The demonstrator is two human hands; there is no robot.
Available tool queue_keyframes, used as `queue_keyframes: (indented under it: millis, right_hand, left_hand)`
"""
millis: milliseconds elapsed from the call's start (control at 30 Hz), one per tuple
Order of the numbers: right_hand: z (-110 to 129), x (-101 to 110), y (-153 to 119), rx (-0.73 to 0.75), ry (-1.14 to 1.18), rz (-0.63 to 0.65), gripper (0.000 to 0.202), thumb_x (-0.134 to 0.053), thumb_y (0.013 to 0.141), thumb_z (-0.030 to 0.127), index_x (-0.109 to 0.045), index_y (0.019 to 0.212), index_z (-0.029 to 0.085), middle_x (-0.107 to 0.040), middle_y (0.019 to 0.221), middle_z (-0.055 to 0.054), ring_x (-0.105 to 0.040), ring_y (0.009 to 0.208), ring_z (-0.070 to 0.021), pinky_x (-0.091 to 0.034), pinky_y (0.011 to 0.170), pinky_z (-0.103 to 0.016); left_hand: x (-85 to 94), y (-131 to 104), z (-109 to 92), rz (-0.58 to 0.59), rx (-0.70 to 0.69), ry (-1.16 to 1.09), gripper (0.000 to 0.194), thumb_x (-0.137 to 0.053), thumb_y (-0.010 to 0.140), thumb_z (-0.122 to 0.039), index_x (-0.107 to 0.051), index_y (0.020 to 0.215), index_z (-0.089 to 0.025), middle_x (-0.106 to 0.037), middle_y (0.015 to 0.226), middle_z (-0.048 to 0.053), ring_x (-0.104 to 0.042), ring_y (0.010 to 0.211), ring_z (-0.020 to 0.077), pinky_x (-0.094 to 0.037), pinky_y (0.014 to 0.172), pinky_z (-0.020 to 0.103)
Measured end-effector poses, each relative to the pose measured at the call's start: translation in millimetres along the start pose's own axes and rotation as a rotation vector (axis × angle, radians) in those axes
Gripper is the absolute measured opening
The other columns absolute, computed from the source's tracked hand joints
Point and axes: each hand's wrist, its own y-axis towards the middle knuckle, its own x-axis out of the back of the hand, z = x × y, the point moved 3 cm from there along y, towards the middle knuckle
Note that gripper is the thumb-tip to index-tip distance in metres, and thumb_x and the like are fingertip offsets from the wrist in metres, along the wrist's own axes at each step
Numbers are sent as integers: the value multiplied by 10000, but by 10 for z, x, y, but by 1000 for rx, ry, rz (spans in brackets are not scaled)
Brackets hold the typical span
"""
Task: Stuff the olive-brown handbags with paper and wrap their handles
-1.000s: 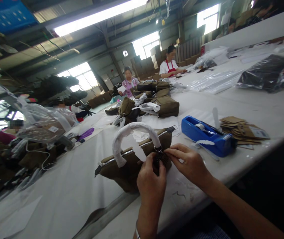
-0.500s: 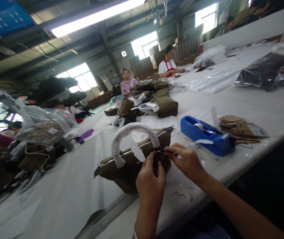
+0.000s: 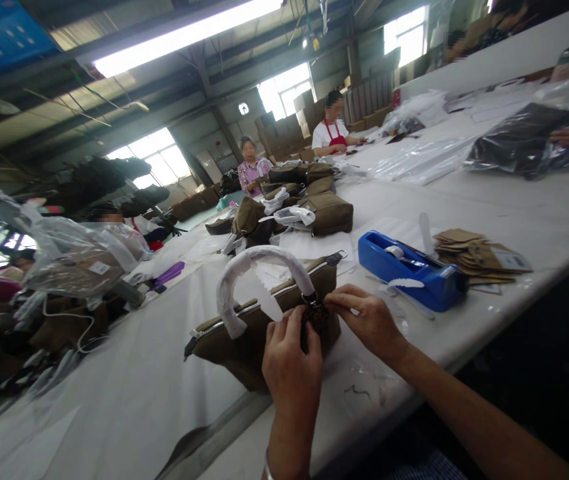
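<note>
Dark, mottled material, perhaps a charm [image 3: 317, 321], is gripped by the narrowed fingers of the left hand [image 3: 292, 360], against the bag [image 3: 244, 355]. Fingertips of the right hand [image 3: 372, 323] are pinched together beside the bag's ring [image 3: 311, 299]; what lies between them is too small to tell. The bag stands on the counter [image 3: 149, 373], its wrapped handle [image 3: 264, 253] raised. A hard tug could tip the bag, since neither hand seems to brace it; a loose pinch could drop the charm. Right of the bag sits the dispenser [image 3: 404, 270], then cards [image 3: 474, 259]; beyond the bag, more bags [image 3: 332, 212].
</note>
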Motion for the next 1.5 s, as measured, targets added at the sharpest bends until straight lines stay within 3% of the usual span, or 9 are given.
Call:
queue_keyframes:
  millis: [100, 233, 467, 633, 833, 1033, 1233, 1367, 1500]
  right_hand:
    - [27, -5, 72, 15, -9, 10, 146, -687, 916, 122, -781, 992, 204, -739, 960, -21, -692, 882, -155, -550, 825, -243]
    - [98, -31, 82, 17, -20, 28, 158, -712, 892, 101, -781, 978, 214, -759, 943, -9, -707, 858, -153, -552, 819, -238]
    - [136, -63, -48, 68, 21, -13, 232, -642, 922, 68, -761, 1058, 214, -752, 982, -20, -716, 877, -132, -566, 829, -199]
    - [113, -99, -28, 59, 51, -62, 217, -646, 913, 74, -766, 1017, 220, -754, 963, -19, -714, 877, -139, -578, 838, -215]
    - [108, -133, -68, -11, 83, -101, 197, -661, 913, 118, -768, 1014, 249, -769, 967, -13, -726, 884, -160, -600, 846, -262]
    - [157, -118, -34, 60, 72, -130, 190, -646, 916, 117, -759, 997, 246, -765, 920, -23, -724, 835, -169, -611, 801, -278]
    - [167, -139, -35, 93, 73, -84, 164, -665, 928, 132, -740, 1019, 247, -758, 920, -10, -717, 824, -148, -596, 806, -249]
    - [194, -88, -90, 36, 45, -131, 194, -664, 941, 166, -730, 1101, 252, -745, 1091, -39, -713, 921, -165, -586, 874, -282]
    - [257, -55, -102, -40, 165, -107, 198, -683, 938, 240, -737, 1128, 263, -698, 1252, -66, -702, 823, -144, -597, 737, -261]
  left_hand:
    - [2, 63, 1, 2, -46, -51, 303, -578, 899, -127, -695, 1172, -183, -768, 1109, 80, -699, 1005, 302, -578, 906, 455]
    - [-10, 100, 48, 62, 56, -155, 301, -586, 898, -156, -681, 1182, -184, -785, 1050, 86, -750, 900, 277, -599, 835, 420]
    - [-13, 84, 21, 131, 168, -415, 239, -606, 933, -256, -662, 1164, -226, -776, 1072, 33, -744, 977, 204, -568, 899, 322]
    - [19, 157, -29, 149, 191, -413, 173, -581, 956, -285, -685, 1081, -224, -774, 1013, 30, -735, 930, 211, -557, 864, 332]
    - [-3, 160, 18, 94, 166, -360, 170, -618, 954, -293, -701, 1076, -209, -785, 1019, 46, -742, 940, 234, -559, 893, 365]
    - [-64, 133, 80, -7, 112, -323, 244, -639, 957, -257, -700, 1188, -208, -784, 1073, 60, -752, 942, 231, -591, 873, 351]
    - [-50, 115, 59, -117, -17, -329, 165, -632, 959, -185, -757, 1065, -196, -777, 1106, 56, -748, 989, 187, -574, 929, 273]
    - [-2, 98, 70, -181, 21, -402, 134, -632, 957, -199, -763, 984, -193, -755, 1185, 72, -725, 1076, 206, -548, 1009, 313]
    - [43, 116, 58, -192, 39, -480, 109, -645, 946, -211, -751, 924, -197, -761, 1152, 79, -681, 1162, 233, -533, 1030, 357]
